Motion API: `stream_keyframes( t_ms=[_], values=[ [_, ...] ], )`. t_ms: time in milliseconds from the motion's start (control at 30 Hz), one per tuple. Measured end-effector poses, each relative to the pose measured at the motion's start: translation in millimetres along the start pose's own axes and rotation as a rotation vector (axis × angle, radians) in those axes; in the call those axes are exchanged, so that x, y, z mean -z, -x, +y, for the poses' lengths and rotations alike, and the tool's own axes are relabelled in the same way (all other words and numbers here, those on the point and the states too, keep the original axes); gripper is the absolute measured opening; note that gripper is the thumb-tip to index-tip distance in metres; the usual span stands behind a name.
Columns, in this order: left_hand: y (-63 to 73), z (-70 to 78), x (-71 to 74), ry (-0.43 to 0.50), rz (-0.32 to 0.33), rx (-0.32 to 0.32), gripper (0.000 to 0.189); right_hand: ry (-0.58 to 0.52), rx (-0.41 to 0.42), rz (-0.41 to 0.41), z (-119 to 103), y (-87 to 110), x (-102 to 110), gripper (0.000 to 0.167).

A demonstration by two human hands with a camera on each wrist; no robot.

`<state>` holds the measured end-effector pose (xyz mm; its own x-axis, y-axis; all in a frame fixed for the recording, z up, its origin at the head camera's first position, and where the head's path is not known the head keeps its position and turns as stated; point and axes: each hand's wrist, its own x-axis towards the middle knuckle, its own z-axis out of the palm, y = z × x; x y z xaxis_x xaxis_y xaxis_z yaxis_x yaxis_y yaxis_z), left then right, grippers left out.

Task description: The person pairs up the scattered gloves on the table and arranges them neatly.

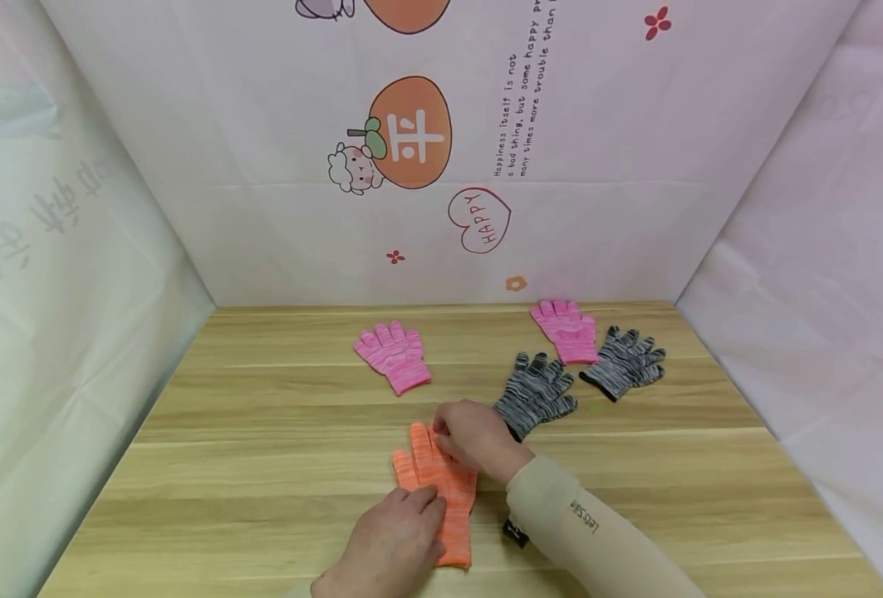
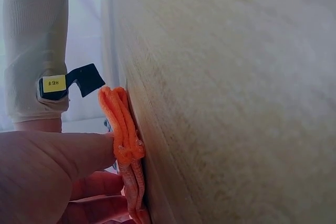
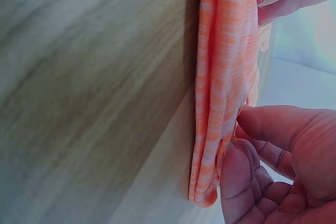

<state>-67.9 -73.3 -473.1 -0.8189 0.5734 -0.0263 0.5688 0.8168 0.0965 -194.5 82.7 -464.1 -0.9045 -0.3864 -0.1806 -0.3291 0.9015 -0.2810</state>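
Note:
An orange knitted glove [image 1: 456, 531] lies flat on the wooden table, fingers pointing away from me. In the left wrist view its cuff end [image 2: 122, 129] shows several layers, one on another. My left hand [image 1: 396, 540] rests on the glove's lower left part, fingertips pressing on the fabric. At the far end my right hand [image 1: 478, 436] covers some of the glove's fingers. Seen from the right wrist, the thumb and forefinger of that hand [image 3: 294, 156] pinch the knit near the edge of the glove [image 3: 220, 77].
Beyond the right hand lies a grey-black glove [image 1: 534, 390], and a second grey-black glove [image 1: 624, 363] is farther right. One pink glove [image 1: 394, 353] lies at the back left, another pink glove [image 1: 566, 330] at the back right. A printed white cloth [image 1: 284, 208] hangs behind the table [image 1: 262, 465].

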Motion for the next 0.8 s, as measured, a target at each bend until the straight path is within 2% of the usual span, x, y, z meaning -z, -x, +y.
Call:
stream_keyframes(
  t_ms=[133,233,333,467,567,800],
  values=[
    [-0.6,-1.2,1.1,0.01,-0.005,0.002,0.044,-0.002,-0.004,-0.007,-1,0.6,1,0.009],
    [-1.0,-2.8,2.9,0.008,0.019,0.001,0.041,-0.003,0.0,-0.007,0,1.2,1,0.01],
    [-1.1,-5.2,5.0,0.001,0.056,-0.002,0.038,-0.003,0.009,-0.002,0,1.9,1,0.01],
    [-0.8,-8.5,5.8,-0.011,0.139,-0.015,0.033,-0.004,0.013,0.002,0,2.1,0,0.01],
    [-0.9,-9.9,5.4,-0.006,0.169,-0.021,0.03,-0.001,0.015,0.003,1,1.7,0,0.011],
    [-2.9,-10.2,4.4,0.036,0.068,0.005,0.035,0.006,0.03,0.014,1,2.0,0,0.011]
  ],
)
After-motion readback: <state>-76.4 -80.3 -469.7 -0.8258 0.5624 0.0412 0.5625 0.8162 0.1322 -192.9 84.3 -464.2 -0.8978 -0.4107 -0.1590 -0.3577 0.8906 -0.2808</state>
